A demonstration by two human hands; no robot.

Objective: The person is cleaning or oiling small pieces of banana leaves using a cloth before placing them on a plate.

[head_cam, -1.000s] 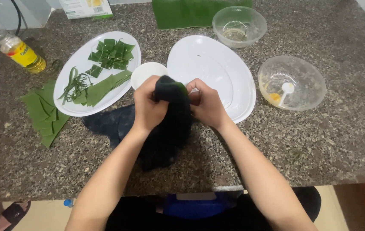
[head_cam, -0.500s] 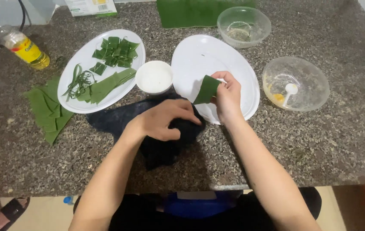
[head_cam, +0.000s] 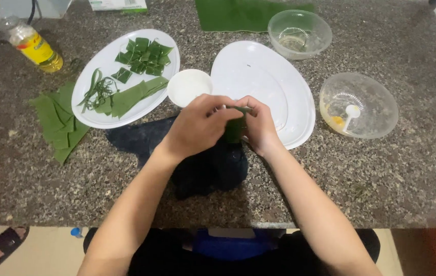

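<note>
Honestly, that little green leaf piece [head_cam: 235, 129] looks about as light as a thing gets: thin, floppy, probably a bit waxy and slick, and I'd guess it tears or creases along the grain if you pinch too hard. Both hands are on it right at the middle of the counter [head_cam: 412, 179]. The left hand [head_cam: 197, 125] curls over it from 9 o'clock with fingers closed on the leaf, and the right hand [head_cam: 260, 125] pinches it from 3 o'clock. Edges and corners seem like the spot to grab, with fingertips only and no squeezing. It sits just above a dark cloth [head_cam: 197, 163] lying at 6 o'clock from the hands.

Containers now:
- Small white bowl [head_cam: 189, 86] at 11 o'clock from the hands; it looks white inside, and I can't tell if anything's in it.
- Big white oval plate [head_cam: 269, 76] at 1 o'clock, bare.
- Other white oval plate [head_cam: 100, 110] at 10 o'clock holds cut leaf squares [head_cam: 144, 55], a long folded strip and some thin green strands.
- Clear bowl [head_cam: 358, 105] at 3 o'clock has a white spoon and a bit of yellow stuff at the bottom.
- Second clear bowl [head_cam: 300, 33] at 1 o'clock, further back, looks nearly empty.
- Bottle of yellow oil [head_cam: 34, 46] way out at 10 o'clock, with a stack of folded leaves [head_cam: 57, 120] at 9 o'clock.
</note>
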